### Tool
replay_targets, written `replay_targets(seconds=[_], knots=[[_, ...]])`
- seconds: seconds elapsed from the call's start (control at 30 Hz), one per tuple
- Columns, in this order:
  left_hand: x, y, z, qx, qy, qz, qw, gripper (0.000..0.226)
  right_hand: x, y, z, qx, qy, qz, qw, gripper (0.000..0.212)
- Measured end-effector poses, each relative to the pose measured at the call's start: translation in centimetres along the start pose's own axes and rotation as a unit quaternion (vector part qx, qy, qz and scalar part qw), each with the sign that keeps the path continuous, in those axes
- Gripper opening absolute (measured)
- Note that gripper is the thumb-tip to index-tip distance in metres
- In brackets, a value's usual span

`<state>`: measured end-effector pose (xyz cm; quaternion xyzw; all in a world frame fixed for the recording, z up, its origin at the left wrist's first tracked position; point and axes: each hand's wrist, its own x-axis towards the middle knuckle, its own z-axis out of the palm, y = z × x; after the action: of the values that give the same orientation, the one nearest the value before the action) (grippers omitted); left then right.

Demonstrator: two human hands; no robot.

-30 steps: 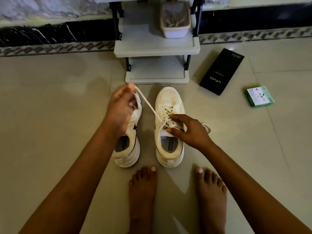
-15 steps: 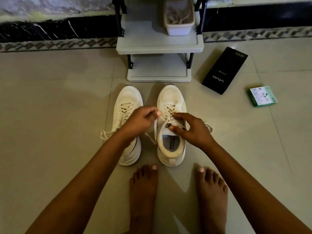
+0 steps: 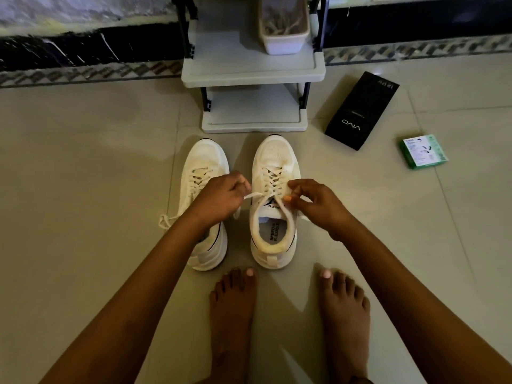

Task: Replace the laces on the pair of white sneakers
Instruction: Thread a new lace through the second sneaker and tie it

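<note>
Both white mesh sneakers (image 3: 273,200) sit laced on the glossy tile floor (image 3: 83,176); left hand (image 3: 219,198) pinches a flat cream lace end (image 3: 253,195), right hand (image 3: 318,203) pinches the other side.

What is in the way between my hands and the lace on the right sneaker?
Nothing visible. The left hand already pinches the lace, which runs straight to the right sneaker. The right hand rests at its top eyelets.
</note>
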<state>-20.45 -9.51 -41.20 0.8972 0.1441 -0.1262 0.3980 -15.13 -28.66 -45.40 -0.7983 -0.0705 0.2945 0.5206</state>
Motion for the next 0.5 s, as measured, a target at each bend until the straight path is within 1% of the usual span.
replay_targets(seconds=[0.03, 0.07, 0.1, 0.17, 0.2, 0.23, 0.3, 0.37, 0.4, 0.43, 0.47, 0.5], knots=[[0.1, -0.1, 0.1, 0.012, -0.002, -0.01, 1.0, 0.024, 0.1, -0.1, -0.3, 0.092, 0.004, 0.044, 0.995, 0.008], [0.1, -0.3, 0.0, 0.024, -0.001, -0.017, 1.0, 0.027, 0.2, -0.1, -0.5, 0.178, 0.007, 0.087, 0.98, 0.01], [0.1, -0.5, -0.1, 0.037, -0.002, -0.017, 0.999, 0.029, 0.2, 0.0, -0.6, 0.237, 0.011, 0.115, 0.965, 0.011], [0.0, -0.8, -0.4, 0.047, -0.013, -0.007, 0.999, 0.027, 0.1, 0.1, -0.5, 0.276, 0.02, 0.135, 0.951, 0.011], [-0.1, -0.9, -0.5, 0.04, -0.023, 0.002, 0.999, 0.025, 0.0, 0.1, -0.3, 0.268, 0.025, 0.134, 0.954, 0.014], [-0.1, -0.9, -0.7, 0.036, -0.033, 0.011, 0.999, 0.023, 0.0, 0.0, -0.1, 0.245, 0.033, 0.127, 0.961, 0.016], [-0.2, -0.7, -0.8, 0.046, -0.043, 0.034, 0.997, 0.019, -0.1, -0.1, 0.4, 0.156, 0.056, 0.093, 0.982, 0.017], [-0.3, -0.4, -0.7, 0.052, -0.036, 0.052, 0.997, 0.014, -0.3, -0.2, 0.7, 0.016, 0.1, 0.019, 0.995, 0.017], [-0.3, -0.2, -0.7, 0.047, -0.032, 0.054, 0.997, 0.013, -0.5, -0.2, 0.8, -0.065, 0.128, -0.032, 0.989, 0.021], [-0.3, -0.1, -0.6, 0.042, -0.026, 0.054, 0.997, 0.013, -0.8, -0.2, 0.7, -0.132, 0.154, -0.081, 0.976, 0.026], [-0.3, -0.1, -0.5, 0.041, -0.02, 0.057, 0.997, 0.015, -0.9, -0.4, 0.6, -0.172, 0.167, -0.119, 0.963, 0.03], [-0.2, -0.1, -0.5, 0.046, -0.014, 0.062, 0.997, 0.016, -1.2, -0.6, 0.4, -0.189, 0.156, -0.138, 0.96, 0.032]])
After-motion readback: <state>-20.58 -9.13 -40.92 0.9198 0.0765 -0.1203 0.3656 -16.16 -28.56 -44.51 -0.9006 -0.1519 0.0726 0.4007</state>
